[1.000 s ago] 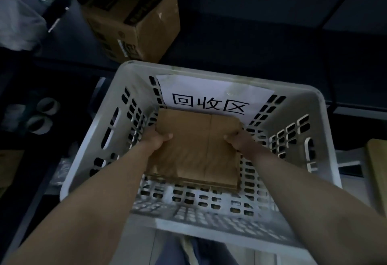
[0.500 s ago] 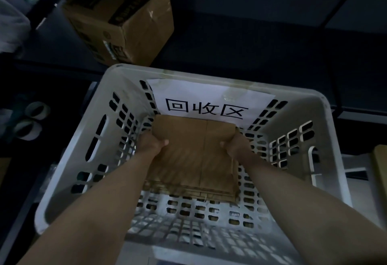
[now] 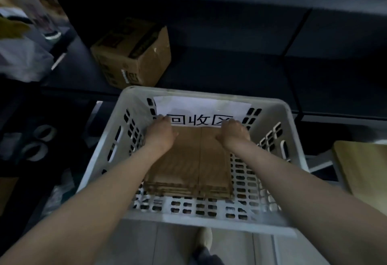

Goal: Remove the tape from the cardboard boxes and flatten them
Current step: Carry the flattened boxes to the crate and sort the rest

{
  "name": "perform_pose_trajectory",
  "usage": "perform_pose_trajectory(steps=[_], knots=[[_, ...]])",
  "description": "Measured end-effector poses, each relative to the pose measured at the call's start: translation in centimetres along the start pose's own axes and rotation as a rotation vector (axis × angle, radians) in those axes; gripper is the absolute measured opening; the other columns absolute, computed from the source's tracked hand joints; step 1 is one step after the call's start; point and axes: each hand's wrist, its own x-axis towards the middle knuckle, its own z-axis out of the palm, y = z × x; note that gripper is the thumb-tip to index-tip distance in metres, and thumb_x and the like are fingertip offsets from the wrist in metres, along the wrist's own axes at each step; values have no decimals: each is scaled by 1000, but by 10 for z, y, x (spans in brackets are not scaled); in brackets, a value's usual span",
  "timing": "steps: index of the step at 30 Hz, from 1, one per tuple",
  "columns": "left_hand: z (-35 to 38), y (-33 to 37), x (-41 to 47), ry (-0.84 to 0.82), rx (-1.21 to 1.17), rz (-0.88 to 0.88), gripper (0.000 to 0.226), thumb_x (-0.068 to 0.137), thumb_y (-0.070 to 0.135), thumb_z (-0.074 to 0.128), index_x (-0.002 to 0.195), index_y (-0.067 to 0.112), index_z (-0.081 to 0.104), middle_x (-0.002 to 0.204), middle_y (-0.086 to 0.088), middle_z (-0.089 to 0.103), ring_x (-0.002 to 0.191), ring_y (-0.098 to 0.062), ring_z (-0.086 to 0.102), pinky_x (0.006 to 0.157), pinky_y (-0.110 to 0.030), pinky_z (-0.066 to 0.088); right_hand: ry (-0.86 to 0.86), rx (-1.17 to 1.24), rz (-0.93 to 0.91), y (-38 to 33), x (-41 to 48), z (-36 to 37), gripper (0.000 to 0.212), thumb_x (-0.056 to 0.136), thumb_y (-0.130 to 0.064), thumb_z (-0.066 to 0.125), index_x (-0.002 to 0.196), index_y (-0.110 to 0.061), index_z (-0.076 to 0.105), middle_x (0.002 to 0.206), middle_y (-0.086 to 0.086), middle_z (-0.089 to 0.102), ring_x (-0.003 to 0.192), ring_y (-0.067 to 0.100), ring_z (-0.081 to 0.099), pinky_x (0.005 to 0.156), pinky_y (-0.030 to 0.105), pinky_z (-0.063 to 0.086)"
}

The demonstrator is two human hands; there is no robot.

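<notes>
A stack of flattened brown cardboard [image 3: 188, 164] lies inside a white perforated plastic basket [image 3: 293, 160]. My left hand [image 3: 162, 134] grips the stack's far left corner, thumb on top. At the far right corner my right hand [image 3: 233, 134] grips it the same way. Both forearms reach down into the basket. A white paper sign with black characters [image 3: 201, 112] is stuck on the basket's far wall, just beyond my knuckles. An assembled cardboard box [image 3: 134, 55] with dark tape stands on a dark shelf behind the basket.
Rolls of tape [image 3: 38, 141] sit on a low shelf at the left. A white plastic bag [image 3: 18, 59] lies at the upper left. A wooden board [image 3: 364, 168] is at the right edge. My foot [image 3: 204, 241] shows on the pale floor below the basket.
My hands slid along the cardboard toward the basket's far wall and now hold its far corners. The view pulled back, so the basket and box appear lower and smaller in frame.
</notes>
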Motion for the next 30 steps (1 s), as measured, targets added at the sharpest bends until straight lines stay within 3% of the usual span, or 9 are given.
perform_pose_trajectory(steps=[4, 9, 14, 22, 30], knots=[[-67, 29, -38, 115, -15, 304, 52, 90, 23, 59, 136, 7, 43, 135, -15, 45, 121, -32, 46, 101, -39, 38, 167, -41, -163, -10, -68, -67, 49, 92, -30, 57, 134, -8, 44, 136, 13, 43, 127, 31, 39, 101, 40, 36], [-139, 52, -116, 329, -29, 602, 53, 90, 25, 61, 137, 9, 43, 133, -11, 46, 123, -29, 42, 107, -37, 29, 454, 6, -134, -16, -180, -124, 64, 90, -38, 60, 141, -9, 36, 148, 11, 32, 137, 29, 26, 112, 40, 23], [-186, 64, -209, 483, -105, 863, 53, 87, 23, 65, 135, 9, 46, 131, -9, 48, 124, -26, 42, 111, -40, 28, 647, 27, -43, -8, -293, -148, 66, 89, -38, 61, 143, -12, 34, 151, 6, 28, 143, 24, 17, 115, 37, 14], [-177, 123, -312, 545, -3, 1158, 58, 82, 23, 71, 131, 3, 49, 124, -15, 53, 118, -34, 48, 110, -49, 30, 803, -23, 163, 51, -429, -143, 64, 86, -33, 66, 140, -10, 38, 149, 8, 31, 143, 27, 18, 116, 38, 11], [-115, 227, -442, 518, -47, 1400, 61, 80, 26, 71, 131, 2, 48, 125, -17, 52, 119, -35, 48, 111, -48, 26, 896, -80, 434, 163, -572, -109, 68, 84, -33, 70, 140, -11, 39, 148, 9, 34, 142, 28, 20, 117, 41, 12]])
